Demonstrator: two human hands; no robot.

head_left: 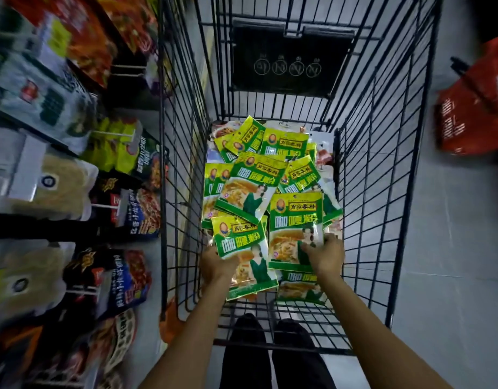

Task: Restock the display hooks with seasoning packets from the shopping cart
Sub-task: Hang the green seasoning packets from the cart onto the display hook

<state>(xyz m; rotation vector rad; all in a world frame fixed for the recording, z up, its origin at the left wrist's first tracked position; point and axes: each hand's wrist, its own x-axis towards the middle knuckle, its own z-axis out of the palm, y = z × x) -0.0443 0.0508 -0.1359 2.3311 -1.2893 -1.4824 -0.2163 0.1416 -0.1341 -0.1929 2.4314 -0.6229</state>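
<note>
Both hands down in the black wire shopping cart (pixel 382 164) — left hand (pixel 215 261) and right hand (pixel 325 255) each clasping a green-and-yellow plastic seasoning packet (pixel 295 228); the pile's still deep, white display hooks (pixel 113 133) waiting — restocking barely begun.

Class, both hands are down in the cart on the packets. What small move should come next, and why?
Probably lift both packets out toward the hooks: the left hand grips one packet, the right hand another, both still inside the cart.
</note>
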